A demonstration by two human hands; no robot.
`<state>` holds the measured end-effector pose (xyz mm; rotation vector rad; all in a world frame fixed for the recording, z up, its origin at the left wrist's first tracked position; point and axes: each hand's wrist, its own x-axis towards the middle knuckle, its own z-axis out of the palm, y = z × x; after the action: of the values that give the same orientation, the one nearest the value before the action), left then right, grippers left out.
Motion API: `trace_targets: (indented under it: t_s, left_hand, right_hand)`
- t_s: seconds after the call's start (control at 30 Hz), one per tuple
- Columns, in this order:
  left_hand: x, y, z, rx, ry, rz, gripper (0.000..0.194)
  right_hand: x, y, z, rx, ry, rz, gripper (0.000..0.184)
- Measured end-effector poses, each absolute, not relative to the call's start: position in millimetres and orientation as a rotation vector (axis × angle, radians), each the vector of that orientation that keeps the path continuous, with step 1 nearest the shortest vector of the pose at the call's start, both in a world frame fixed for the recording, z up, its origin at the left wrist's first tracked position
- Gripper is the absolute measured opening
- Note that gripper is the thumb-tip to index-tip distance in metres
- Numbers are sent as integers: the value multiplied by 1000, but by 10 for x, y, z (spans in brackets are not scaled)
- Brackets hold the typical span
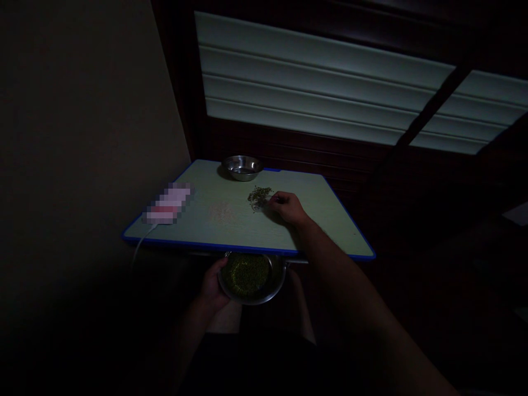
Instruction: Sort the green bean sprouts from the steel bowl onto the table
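My left hand point(214, 286) grips the left rim of a metal bowl point(277, 280), just below the table's near edge. Small green beans point(246, 274), like mung beans, fill much of this bowl. Over the pale tabletop point(264, 234), my right hand point(286, 206) is closed, its fingertips pinched at the right side of a small loose heap of green beans point(260, 193). Something small and shiny shows by those fingertips, too dark to name. A second metal bowl point(242, 168) stands at the far edge, behind the heap.
A pink, pixelated flat object point(167, 203) lies at the table's left side, with a white cable point(142, 239) hanging over the near edge. A plain wall point(91, 110) rises at the left. Behind the table is a dark wooden door with pale slatted panels point(309, 77). The room is dim.
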<state>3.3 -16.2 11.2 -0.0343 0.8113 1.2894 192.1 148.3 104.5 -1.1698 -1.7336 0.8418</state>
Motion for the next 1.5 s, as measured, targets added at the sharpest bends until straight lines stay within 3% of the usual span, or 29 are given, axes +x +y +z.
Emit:
trace_targets:
  t_s: [0.73,0.93,1.13,1.5]
  left_hand:
    - [32,-164,114,-22,809,1282,18]
    - [36,-166,133,-20,819,1287,18]
    - [29,-166,132,-11,815,1286,19]
    - [48,-167,176,-48,828,1295,18]
  right_hand:
    - [1930,1481,1032,-1120,-1717,968,19]
    - [1921,1499,1005,-1158,-1689,856,15]
    - [1922,1491,1008,-1106,-1706,999,24]
    - [1926,1483,1036,-1168,-1667,1025,17]
